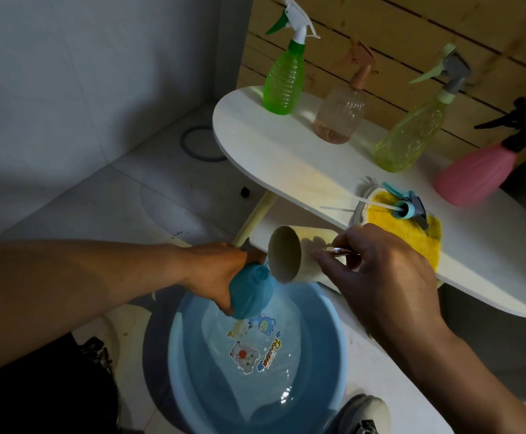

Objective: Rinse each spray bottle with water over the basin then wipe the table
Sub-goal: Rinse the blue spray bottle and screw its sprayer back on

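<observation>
My left hand (216, 270) grips a blue spray bottle body (250, 292) with its head off, tilted over the blue basin (333, 339). My right hand (377, 277) holds a cream cup (286, 255) by its handle, tipped with its rim at the bottle's mouth. The bottle's blue spray head (407, 206), with its tube, lies on a yellow cloth (412, 233) on the white table (286, 158). Along the back of the table stand a green bottle (282, 79), a peach bottle (341, 115), a pale yellow-green bottle (412, 133) and a pink bottle (474, 173).
The basin holds water and sits on the tiled floor below the table's front edge. A wooden slat wall (412, 32) rises behind the table. My shoes (365, 411) are by the basin. A round ring (200, 142) marks the floor at the left.
</observation>
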{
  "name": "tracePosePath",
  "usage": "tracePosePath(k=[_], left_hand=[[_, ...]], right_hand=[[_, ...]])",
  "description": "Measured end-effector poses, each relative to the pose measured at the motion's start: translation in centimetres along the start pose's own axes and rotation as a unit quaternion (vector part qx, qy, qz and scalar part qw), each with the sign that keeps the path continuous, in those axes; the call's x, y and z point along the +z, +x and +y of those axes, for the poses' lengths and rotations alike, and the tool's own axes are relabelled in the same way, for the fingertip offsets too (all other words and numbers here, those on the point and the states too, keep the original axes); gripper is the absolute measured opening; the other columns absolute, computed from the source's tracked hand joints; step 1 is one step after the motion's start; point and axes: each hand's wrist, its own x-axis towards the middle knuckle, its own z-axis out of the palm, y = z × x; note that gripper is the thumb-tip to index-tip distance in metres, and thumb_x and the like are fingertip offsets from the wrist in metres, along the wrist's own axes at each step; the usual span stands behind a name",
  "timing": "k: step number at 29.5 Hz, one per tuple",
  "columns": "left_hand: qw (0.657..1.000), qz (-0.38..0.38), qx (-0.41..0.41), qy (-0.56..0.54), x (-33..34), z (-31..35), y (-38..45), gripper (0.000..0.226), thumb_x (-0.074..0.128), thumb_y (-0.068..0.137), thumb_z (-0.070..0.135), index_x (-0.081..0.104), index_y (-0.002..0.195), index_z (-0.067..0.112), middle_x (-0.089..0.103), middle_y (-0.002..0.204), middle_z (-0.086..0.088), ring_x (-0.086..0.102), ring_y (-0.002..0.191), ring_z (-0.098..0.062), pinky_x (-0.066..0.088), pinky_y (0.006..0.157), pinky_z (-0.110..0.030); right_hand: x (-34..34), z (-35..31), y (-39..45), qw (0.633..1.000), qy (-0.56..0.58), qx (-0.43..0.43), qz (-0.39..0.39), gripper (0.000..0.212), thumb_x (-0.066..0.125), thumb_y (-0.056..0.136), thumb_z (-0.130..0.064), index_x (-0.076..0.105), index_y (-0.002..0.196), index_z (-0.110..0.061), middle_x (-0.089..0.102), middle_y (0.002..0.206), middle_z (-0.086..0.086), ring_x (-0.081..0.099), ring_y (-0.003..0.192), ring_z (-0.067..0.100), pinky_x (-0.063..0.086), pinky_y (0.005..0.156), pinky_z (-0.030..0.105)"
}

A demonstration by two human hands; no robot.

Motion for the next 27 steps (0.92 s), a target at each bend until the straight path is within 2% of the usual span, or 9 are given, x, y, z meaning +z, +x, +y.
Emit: tracePosePath(k=[4, 13, 21, 25, 27], left_hand=[[1.000, -0.001, 0.004, -0.013, 0.03, -0.03, 0.04, 0.092, 0.093, 0.060, 0.043, 0.039, 0.135, 0.040, 0.061, 0.122, 0.012, 0.062, 0.109, -0.015, 0.060, 0.086, -0.040], [0.999, -0.003, 0.013, -0.030, -0.03, 0.22, 0.06, 0.090, 0.095, 0.063, 0.036, 0.041, 0.136, 0.037, 0.059, 0.126, 0.011, 0.059, 0.115, -0.015, 0.056, 0.092, -0.036], [0.999, 0.012, 0.022, -0.029, 0.22, -0.13, 0.20, 0.091, 0.095, 0.061, 0.039, 0.041, 0.135, 0.038, 0.056, 0.126, 0.017, 0.055, 0.111, -0.007, 0.045, 0.081, -0.018], [1.000, 0.018, 0.018, -0.018, 0.13, 0.07, 0.21, 0.091, 0.094, 0.061, 0.039, 0.041, 0.135, 0.037, 0.049, 0.116, 0.024, 0.053, 0.105, -0.005, 0.044, 0.079, -0.020], [0.999, 0.020, 0.018, -0.019, 0.09, 0.21, 0.19, 0.091, 0.095, 0.060, 0.038, 0.042, 0.135, 0.035, 0.055, 0.118, 0.020, 0.058, 0.105, -0.008, 0.050, 0.079, -0.023]], right_hand=[[0.01, 0.04, -0.16, 1.000, -0.011, -0.020, 0.004, 0.027, 0.066, 0.089, -0.053, 0.064, 0.079, -0.028, 0.055, 0.073, -0.011, 0.051, 0.070, 0.013, 0.033, 0.050, 0.027], [0.11, 0.14, -0.51, 0.997, -0.032, -0.065, 0.031, 0.027, 0.065, 0.092, -0.047, 0.065, 0.079, -0.023, 0.056, 0.073, -0.007, 0.054, 0.071, 0.018, 0.037, 0.050, 0.029], [0.08, -0.02, -0.59, 0.994, -0.051, -0.089, 0.037, 0.023, 0.070, 0.091, -0.043, 0.066, 0.080, -0.023, 0.057, 0.074, -0.005, 0.056, 0.070, 0.021, 0.033, 0.050, 0.027], [0.03, -0.10, -0.71, 0.991, -0.064, -0.116, 0.035, 0.021, 0.072, 0.091, -0.040, 0.067, 0.083, -0.022, 0.058, 0.076, -0.004, 0.056, 0.069, 0.022, 0.036, 0.049, 0.028], [0.00, -0.10, -0.80, 0.988, -0.073, -0.131, 0.037, 0.020, 0.071, 0.092, -0.039, 0.067, 0.083, -0.021, 0.058, 0.076, -0.003, 0.056, 0.069, 0.023, 0.034, 0.051, 0.028]])
